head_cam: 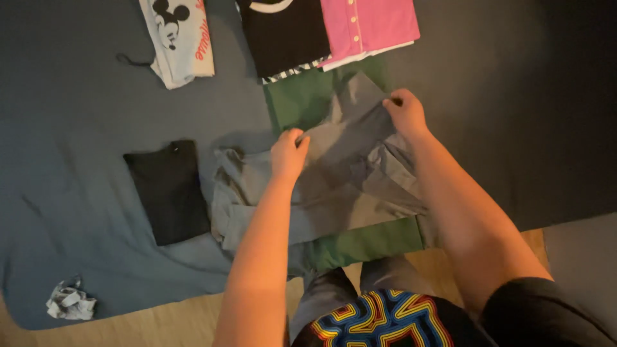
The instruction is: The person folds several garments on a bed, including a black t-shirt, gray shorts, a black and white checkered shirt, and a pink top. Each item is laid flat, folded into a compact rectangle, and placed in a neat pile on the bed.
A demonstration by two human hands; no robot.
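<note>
Both hands pinch a grey garment [347, 173] lying half-folded over green cloth [360, 247] on a dark blanket [77, 193]: left hand [288, 154] grips its near edge, right hand [405, 112] its far corner. Already folded: black shirt [168, 191], white cartoon shirt [178, 38], black top [286, 35], pink shirt [367, 24]. Crumpled rag [69, 301] unsorted.

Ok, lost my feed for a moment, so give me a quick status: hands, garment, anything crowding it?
Left hand and right hand each pinch the grey garment. It lies rumpled over a green cloth. Folded black shirt lies beside it, apart.
</note>
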